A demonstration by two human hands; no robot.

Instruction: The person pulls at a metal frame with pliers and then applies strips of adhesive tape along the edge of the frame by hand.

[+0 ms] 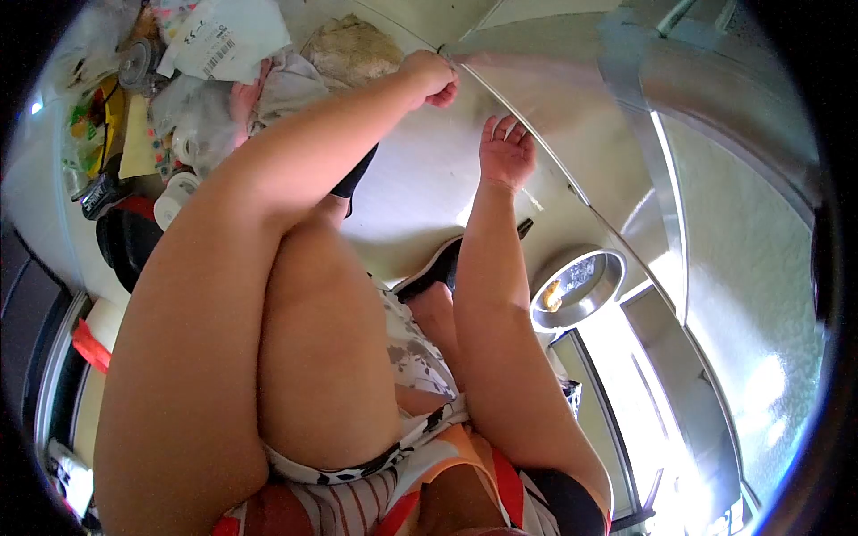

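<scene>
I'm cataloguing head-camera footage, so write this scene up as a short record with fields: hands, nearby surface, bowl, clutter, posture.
left hand: curled, beside the near end of the panel's edge; grip unclear
right hand: open, fingers spread slightly, close to the same edge
surface: shiny panel with a long straight edge
bowl: round metal bowl, something yellowish inside
clutter: white bag with barcode, tan cloth, white roll
posture: knees bent, dark shoe on the floor
</scene>
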